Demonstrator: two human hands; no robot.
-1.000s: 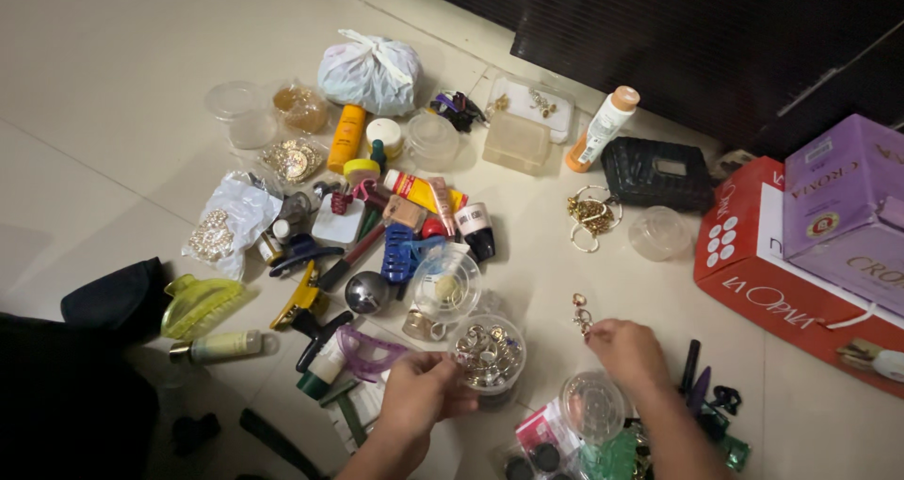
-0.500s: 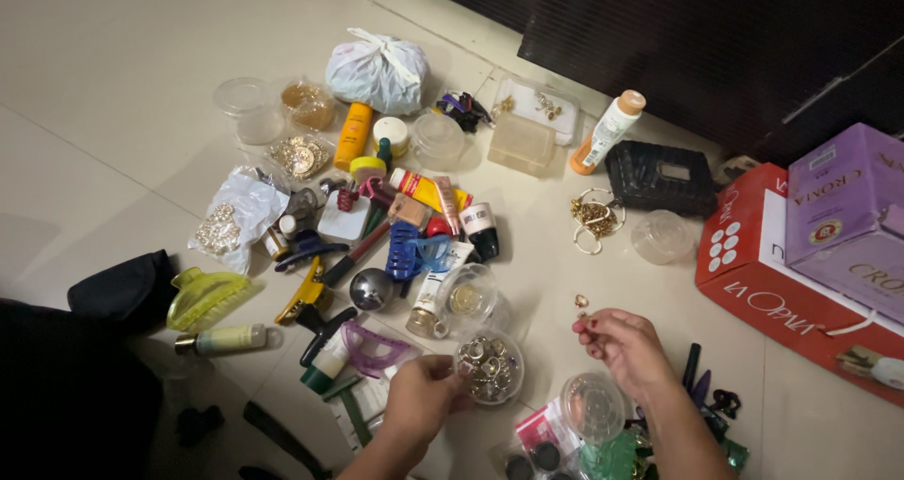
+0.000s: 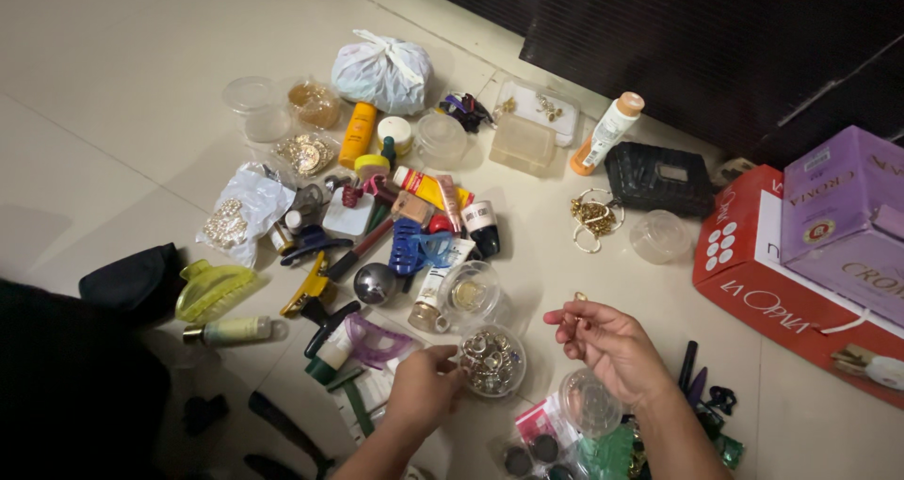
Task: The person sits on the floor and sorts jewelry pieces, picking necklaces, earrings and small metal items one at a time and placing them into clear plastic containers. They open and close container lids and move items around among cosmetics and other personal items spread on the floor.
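My left hand (image 3: 426, 386) grips the near side of a small clear round tub (image 3: 492, 360) filled with several metal rings, resting on the tiled floor. My right hand (image 3: 607, 341) hovers just right of that tub, palm partly up, pinching a small gold earring (image 3: 578, 299) between its fingertips. A clear round lid (image 3: 589, 402) lies on the floor under my right wrist. Another clear tub (image 3: 471, 293) with a gold piece inside stands just beyond the ring tub.
Hair clips, tubes, bottles and small tubs lie scattered on the floor (image 3: 113, 113). A white knotted bag (image 3: 381, 71) sits at the back. A red box (image 3: 763, 273) with a purple box (image 3: 846, 218) on it stands right. A black basket (image 3: 657, 176) and gold bangles (image 3: 593, 218) are behind.
My right hand has drawn the earring left and down toward the ring tub and turned palm up. My left hand stays on the tub.
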